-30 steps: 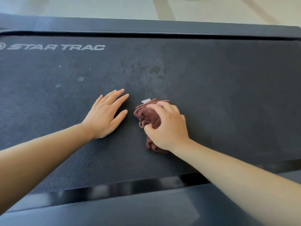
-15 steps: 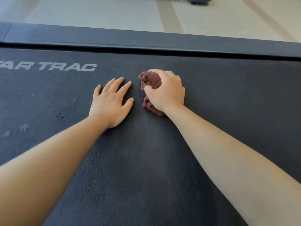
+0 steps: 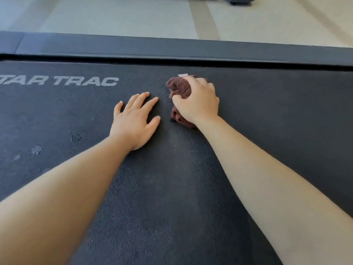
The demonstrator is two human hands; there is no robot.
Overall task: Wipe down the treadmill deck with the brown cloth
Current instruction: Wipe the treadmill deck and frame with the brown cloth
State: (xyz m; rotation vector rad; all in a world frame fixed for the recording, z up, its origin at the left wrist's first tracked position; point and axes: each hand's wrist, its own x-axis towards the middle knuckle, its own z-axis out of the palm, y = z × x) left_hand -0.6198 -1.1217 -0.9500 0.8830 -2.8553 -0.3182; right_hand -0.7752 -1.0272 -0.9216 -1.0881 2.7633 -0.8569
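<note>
Brown cloth (image 3: 179,88), bunched into a wad, sits on the black deck (image 3: 277,131) just right of the white logo (image 3: 76,81). Right hand (image 3: 198,104) grips it from above, fingers curled round the bundle, pressing it down. Left hand (image 3: 133,121) lies flat, fingers straight and spread, below the logo's right end, just beside the cloth. Cloth looks soft, light and limp; a whole-fist hold on top likely suits it best, since loose edges would drag. Deck is finely textured, probably grippy. Pale dusty spots (image 3: 76,138) show below the logo. Beyond the logo: a dark side rail (image 3: 172,48), then pale floor (image 3: 114,16).
</note>
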